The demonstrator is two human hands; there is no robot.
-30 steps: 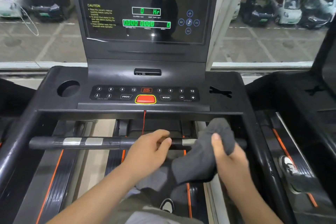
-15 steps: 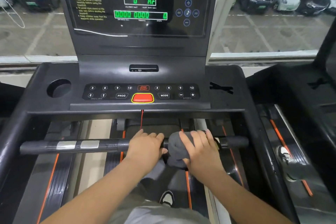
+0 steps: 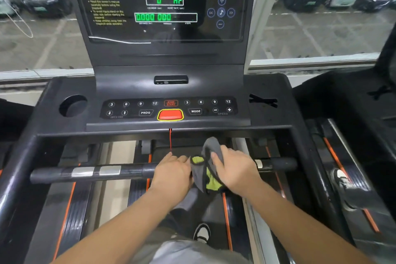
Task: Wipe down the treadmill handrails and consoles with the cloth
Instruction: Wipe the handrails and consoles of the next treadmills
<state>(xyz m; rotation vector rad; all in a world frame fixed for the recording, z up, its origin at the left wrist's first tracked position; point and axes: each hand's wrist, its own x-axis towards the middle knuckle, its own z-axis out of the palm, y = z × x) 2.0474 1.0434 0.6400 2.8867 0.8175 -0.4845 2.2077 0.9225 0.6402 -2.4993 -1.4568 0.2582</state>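
Note:
A black front handrail (image 3: 111, 171) with silver sensor bands runs across the treadmill below the console (image 3: 171, 111). My left hand (image 3: 171, 174) is wrapped around the bar near its middle. Just right of it, my right hand (image 3: 234, 169) presses a grey cloth (image 3: 206, 164) with a yellow-green inner side onto the bar. The cloth drapes over and under the rail, partly unfolded. The display screen (image 3: 165, 2) stands lit above the button panel.
A round cup holder (image 3: 72, 105) sits at the console's left. A red safety cord (image 3: 170, 138) hangs from the stop button (image 3: 170, 114). Another treadmill (image 3: 353, 113) stands close on the right. Windows behind show parked cars. My shoe (image 3: 202, 232) rests on the belt below.
My right hand laid the cloth over the bar beside my left hand, then shifted slightly right. The cloth has opened, showing its yellow-green side. The view tilted downward.

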